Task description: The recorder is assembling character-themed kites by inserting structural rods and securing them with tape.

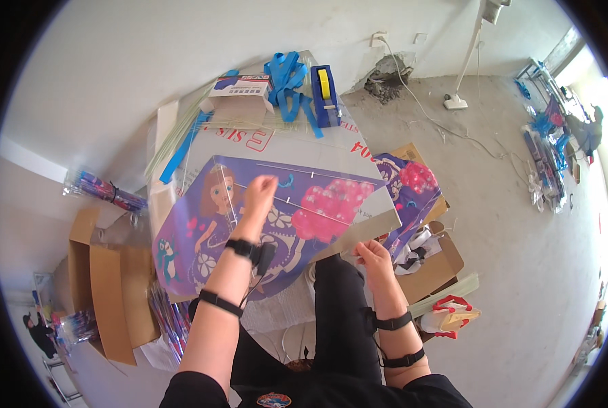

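Note:
A purple kite (pixel 208 204) with a printed doll-like figure and pink flowers lies spread over the work surface. Thin rods (pixel 317 207) with small white fittings run across it. Over its middle is my left hand (pixel 259 197), fingers pinched together; what they hold, if anything, cannot be made out. My right hand (pixel 376 260) is closed in a pinch just off the kite's near right edge, and its contents are also too small to tell. Both wrists and forearms carry black straps.
Behind the kite are a blue tape dispenser (pixel 326 102), blue ribbon (pixel 290 85), a small white box (pixel 239 102) and pale thin sticks (pixel 174 139). Cardboard boxes (pixel 123 299) stand left; another purple printed piece (pixel 416 183) and an open carton (pixel 443 265) are at right.

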The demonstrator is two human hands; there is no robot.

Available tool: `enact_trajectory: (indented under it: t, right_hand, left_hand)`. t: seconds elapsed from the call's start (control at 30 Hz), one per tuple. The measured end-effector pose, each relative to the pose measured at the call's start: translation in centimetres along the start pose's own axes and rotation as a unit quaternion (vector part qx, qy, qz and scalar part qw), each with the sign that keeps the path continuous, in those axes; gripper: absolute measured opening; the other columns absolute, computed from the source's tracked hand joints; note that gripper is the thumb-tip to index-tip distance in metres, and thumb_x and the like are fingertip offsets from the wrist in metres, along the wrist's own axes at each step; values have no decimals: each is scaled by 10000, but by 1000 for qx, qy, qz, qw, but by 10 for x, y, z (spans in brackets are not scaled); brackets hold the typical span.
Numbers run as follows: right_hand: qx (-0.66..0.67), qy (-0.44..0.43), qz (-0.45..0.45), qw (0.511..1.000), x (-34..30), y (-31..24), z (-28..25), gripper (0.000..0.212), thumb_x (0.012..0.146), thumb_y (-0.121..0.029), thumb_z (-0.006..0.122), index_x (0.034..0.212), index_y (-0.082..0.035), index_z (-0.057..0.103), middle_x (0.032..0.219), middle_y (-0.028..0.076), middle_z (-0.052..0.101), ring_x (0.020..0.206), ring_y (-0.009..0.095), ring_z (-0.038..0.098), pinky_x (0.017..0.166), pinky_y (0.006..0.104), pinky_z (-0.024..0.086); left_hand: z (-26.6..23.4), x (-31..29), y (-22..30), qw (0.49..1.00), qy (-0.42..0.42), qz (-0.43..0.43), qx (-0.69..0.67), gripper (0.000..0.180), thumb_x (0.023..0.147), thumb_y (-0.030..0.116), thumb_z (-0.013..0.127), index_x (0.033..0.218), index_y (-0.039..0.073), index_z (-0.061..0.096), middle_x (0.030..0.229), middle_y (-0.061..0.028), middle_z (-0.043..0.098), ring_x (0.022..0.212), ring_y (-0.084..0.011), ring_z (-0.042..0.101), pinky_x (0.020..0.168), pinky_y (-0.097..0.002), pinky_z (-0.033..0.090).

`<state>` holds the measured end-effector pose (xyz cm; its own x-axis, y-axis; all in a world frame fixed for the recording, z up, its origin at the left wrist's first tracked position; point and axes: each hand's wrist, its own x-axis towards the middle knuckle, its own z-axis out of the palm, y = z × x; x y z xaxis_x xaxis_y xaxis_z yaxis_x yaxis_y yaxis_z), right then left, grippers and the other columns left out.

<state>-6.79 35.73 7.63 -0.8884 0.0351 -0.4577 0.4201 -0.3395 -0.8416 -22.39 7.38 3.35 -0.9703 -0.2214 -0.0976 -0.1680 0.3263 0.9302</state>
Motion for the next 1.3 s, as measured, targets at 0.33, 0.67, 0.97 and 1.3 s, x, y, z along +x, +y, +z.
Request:
enact_trajectory:
  t: [0.33, 0.67, 0.97, 1.3]
  right_hand:
    - [59, -27, 49, 997, -10, 6, 8, 142, 941, -136, 567, 848, -29, 573, 745, 7, 570, 644, 78, 520, 575, 198, 398]
    - [-255, 88, -97, 958, 13, -36, -11, 73, 860, -72, 596, 827, -8, 607, 647, 21, 570, 609, 80, 530, 551, 230, 418]
    - [-453, 122, -162, 868, 120, -89, -35, 136, 757, -63, 675, 876, -1, 651, 666, 51, 584, 602, 136, 525, 576, 291, 436]
    - [-399, 139, -204, 883, 163, -58, -42, 104, 758, -58, 672, 843, -1, 651, 694, 53, 615, 646, 134, 562, 616, 270, 456]
  left_hand:
    - [157, 140, 100, 941, -97, -216, -242, 249, 785, 267, 750, 797, 63, 607, 753, 5, 555, 669, -122, 468, 588, -302, 358]
    - [39, 164, 55, 882, -66, -129, -448, 186, 800, 87, 730, 964, 92, 644, 806, -8, 595, 692, -118, 534, 666, -241, 430]
    - [-52, 64, 14, 859, -17, -135, -494, 190, 851, 18, 661, 1006, 85, 574, 927, -19, 606, 823, -118, 563, 752, -246, 444]
    - [-59, 58, -3, 926, 29, -129, -352, 196, 857, 135, 694, 1036, 113, 618, 929, 15, 619, 837, -79, 541, 754, -245, 400]
